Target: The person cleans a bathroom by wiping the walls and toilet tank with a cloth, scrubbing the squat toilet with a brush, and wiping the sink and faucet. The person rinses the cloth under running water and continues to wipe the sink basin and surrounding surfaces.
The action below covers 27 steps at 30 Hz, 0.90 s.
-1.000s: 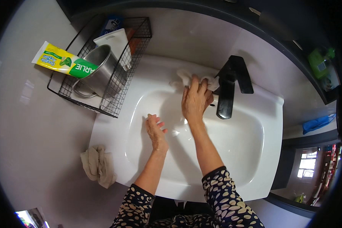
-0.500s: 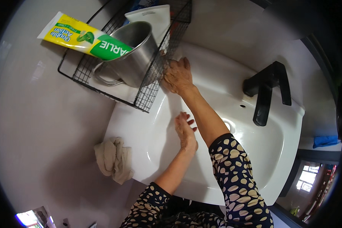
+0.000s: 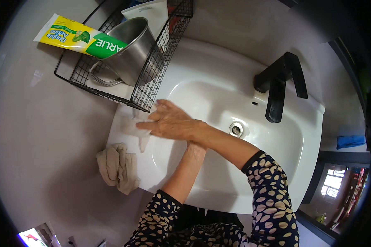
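My right hand (image 3: 171,121) crosses over my left wrist at the left side of the white sink (image 3: 218,181). Its slightly blurred fingers grip a thin, off-white, cloth-like piece (image 3: 134,126), which hangs over the sink's left rim just below the wire basket. What exactly this limp piece is, I cannot make out. Only the wrist and forearm of my left hand (image 3: 195,153) show; its fingers are hidden under my right hand. A beige towel (image 3: 118,168) lies bunched at the sink's left edge, apart from both hands.
A black wire basket (image 3: 130,101) overhangs the back left of the sink. In it are a steel mug (image 3: 134,55), a yellow-green toothpaste tube (image 3: 76,37) and a white tube (image 3: 150,14). A black faucet (image 3: 276,88) stands at the back right, beyond the drain (image 3: 235,129). A blue cloth (image 3: 351,142) lies far right.
My right hand has come out from beside the basket toward me, with the off-white piece now showing at its fingers. It now covers my left hand. The view has shifted slightly.
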Each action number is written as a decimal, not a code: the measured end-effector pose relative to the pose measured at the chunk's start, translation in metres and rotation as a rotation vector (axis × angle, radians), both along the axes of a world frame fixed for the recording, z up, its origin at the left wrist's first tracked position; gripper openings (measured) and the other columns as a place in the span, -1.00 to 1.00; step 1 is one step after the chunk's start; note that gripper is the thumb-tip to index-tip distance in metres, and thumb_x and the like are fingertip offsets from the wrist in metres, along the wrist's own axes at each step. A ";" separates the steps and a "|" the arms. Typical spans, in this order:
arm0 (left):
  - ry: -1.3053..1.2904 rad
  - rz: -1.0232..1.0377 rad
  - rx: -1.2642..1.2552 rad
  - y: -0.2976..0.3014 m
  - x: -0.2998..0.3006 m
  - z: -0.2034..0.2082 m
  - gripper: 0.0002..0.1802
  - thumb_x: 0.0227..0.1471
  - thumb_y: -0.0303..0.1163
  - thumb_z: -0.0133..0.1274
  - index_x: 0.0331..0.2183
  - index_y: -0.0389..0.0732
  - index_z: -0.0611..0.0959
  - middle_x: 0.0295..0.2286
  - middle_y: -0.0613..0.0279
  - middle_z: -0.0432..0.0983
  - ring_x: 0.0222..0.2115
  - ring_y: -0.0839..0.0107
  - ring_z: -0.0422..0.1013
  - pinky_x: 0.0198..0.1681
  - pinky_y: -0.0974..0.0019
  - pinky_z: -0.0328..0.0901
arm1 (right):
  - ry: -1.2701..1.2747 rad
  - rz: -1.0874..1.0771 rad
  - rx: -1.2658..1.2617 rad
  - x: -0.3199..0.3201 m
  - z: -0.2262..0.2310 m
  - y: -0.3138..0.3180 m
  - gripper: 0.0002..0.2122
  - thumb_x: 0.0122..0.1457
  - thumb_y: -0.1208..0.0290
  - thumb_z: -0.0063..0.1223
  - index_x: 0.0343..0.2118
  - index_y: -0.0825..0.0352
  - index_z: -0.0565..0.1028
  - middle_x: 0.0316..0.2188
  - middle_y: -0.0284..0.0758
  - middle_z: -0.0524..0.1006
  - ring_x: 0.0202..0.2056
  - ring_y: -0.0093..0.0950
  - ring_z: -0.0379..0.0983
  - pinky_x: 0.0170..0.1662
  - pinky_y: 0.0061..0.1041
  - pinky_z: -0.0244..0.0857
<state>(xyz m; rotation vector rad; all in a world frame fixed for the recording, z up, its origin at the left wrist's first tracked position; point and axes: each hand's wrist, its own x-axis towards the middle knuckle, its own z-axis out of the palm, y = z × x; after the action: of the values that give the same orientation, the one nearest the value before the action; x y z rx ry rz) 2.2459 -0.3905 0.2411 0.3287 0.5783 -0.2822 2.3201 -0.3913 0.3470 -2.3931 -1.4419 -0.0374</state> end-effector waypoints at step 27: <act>-0.434 0.232 1.367 0.050 -0.002 0.115 -0.76 0.15 -0.28 -0.12 -0.44 -0.24 0.43 -0.54 0.34 0.37 -0.50 0.58 0.26 -0.43 0.50 0.19 | 0.990 -0.209 -0.072 -0.183 -0.015 -0.123 -0.35 0.18 -0.13 -0.52 0.26 0.16 -0.10 0.25 -0.04 -0.11 0.27 -0.13 -0.24 0.30 -0.18 -0.40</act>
<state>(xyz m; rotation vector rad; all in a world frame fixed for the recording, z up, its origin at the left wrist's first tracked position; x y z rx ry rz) 2.2435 -0.3410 0.3564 1.5831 0.2913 0.4614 2.1367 -0.5145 0.3318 -2.0616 -0.7170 1.0007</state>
